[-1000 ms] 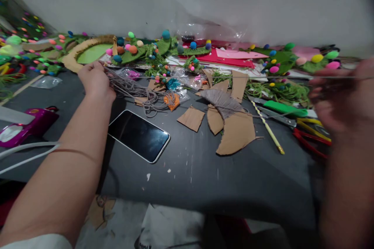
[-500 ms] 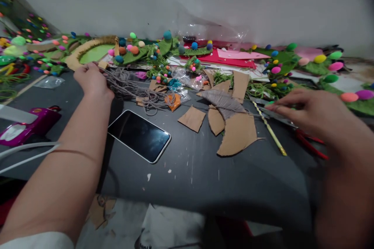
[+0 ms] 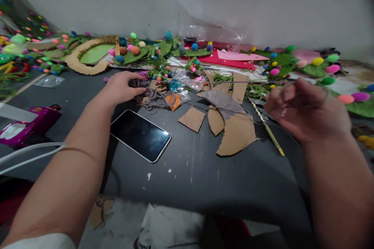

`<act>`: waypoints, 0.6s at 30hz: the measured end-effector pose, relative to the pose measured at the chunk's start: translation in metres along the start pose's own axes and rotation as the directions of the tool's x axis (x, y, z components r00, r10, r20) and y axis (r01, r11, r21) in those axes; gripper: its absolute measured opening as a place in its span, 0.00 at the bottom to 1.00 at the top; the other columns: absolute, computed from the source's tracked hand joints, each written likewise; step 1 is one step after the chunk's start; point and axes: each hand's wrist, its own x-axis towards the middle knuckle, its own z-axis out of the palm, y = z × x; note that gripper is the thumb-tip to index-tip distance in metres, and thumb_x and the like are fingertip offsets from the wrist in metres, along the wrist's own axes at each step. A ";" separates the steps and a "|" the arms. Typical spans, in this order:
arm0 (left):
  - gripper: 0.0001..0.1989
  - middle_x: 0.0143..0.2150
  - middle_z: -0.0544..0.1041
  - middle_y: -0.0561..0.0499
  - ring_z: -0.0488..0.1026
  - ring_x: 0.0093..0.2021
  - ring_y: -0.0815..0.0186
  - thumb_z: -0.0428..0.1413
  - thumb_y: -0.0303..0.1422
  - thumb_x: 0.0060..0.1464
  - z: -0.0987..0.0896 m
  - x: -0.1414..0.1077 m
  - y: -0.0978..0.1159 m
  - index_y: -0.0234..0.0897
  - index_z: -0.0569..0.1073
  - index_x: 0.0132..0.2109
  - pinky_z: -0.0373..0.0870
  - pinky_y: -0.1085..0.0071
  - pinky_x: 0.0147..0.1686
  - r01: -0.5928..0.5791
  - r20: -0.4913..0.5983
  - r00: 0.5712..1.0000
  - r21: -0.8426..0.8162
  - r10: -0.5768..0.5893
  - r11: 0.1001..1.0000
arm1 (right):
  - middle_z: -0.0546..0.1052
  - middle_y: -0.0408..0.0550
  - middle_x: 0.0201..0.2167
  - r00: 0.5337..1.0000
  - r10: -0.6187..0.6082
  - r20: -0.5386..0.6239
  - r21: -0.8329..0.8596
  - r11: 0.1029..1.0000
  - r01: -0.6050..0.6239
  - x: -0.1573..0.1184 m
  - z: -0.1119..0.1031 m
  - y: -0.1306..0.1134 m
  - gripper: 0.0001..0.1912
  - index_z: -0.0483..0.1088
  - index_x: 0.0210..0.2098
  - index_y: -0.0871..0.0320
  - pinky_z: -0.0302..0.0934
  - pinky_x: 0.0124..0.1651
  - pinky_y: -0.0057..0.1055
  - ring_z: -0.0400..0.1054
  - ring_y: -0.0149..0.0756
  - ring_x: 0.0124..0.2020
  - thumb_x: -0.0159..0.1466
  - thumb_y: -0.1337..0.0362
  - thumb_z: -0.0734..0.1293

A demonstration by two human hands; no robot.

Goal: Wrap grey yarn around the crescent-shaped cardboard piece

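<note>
My left hand (image 3: 122, 87) has shifted off the tan, C-shaped piece (image 3: 84, 69) it covered half a second ago, drawing in beside a tangled heap of grey yarn (image 3: 153, 101) on the dark grey counter (image 3: 187, 194). Thumb and fingers curve around the heap's near end, though how firmly they hold it I cannot tell. The heap, trailing further left a moment earlier, now sits bunched more tightly by a small orange plastic packet (image 3: 174, 102). Across the counter my right hand (image 3: 309, 113), blurred, has turned from palm-down to show its palm, its curled fingers holding a thin grey strand (image 3: 242, 82). That strand runs nearly level between my two hands, passing above the cut cardboard; it suggests, in my judgement, that a length is being drawn free of the tangle. Below the line, unmoved and touched by neither hand, lies a curved brown cardboard piece (image 3: 238, 128), its upper part wrapped in grey yarn, its lower end bare. A black-screened smartphone with a white edge (image 3: 141, 136) rests near my left forearm, while a pale yellow twisted stick (image 3: 270, 134) lies just beside my right hand.
</note>
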 end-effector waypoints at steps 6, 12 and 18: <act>0.13 0.31 0.73 0.50 0.63 0.32 0.61 0.65 0.29 0.42 -0.007 0.005 -0.020 0.40 0.83 0.40 0.65 0.65 0.42 0.068 -0.074 0.996 0.287 -0.049 0.956 | 0.76 0.37 0.54 0.929 -0.264 -0.260 0.301 0.892 0.338 0.003 -0.016 -0.016 0.30 0.81 0.27 0.43 0.66 0.42 0.38 0.72 0.35 0.51 0.74 0.55 0.52; 0.15 0.24 0.66 0.53 0.59 0.28 0.63 0.62 0.25 0.43 -0.012 0.005 -0.021 0.37 0.83 0.41 0.59 0.70 0.33 0.136 -0.133 0.987 0.335 -0.096 0.933 | 0.76 0.44 0.26 0.898 -0.336 -0.285 -0.341 0.911 0.233 0.004 -0.044 -0.019 0.20 0.83 0.37 0.49 0.55 0.21 0.29 0.60 0.29 0.20 0.72 0.54 0.60; 0.20 0.30 0.68 0.51 0.61 0.32 0.64 0.60 0.30 0.47 -0.023 -0.001 -0.014 0.35 0.81 0.49 0.57 0.70 0.32 0.200 -0.141 0.977 0.379 -0.158 0.904 | 0.78 0.49 0.37 0.951 -0.305 0.041 -0.981 0.169 0.097 0.003 -0.058 -0.002 0.18 0.82 0.37 0.54 0.60 0.38 0.36 0.70 0.42 0.36 0.54 0.48 0.75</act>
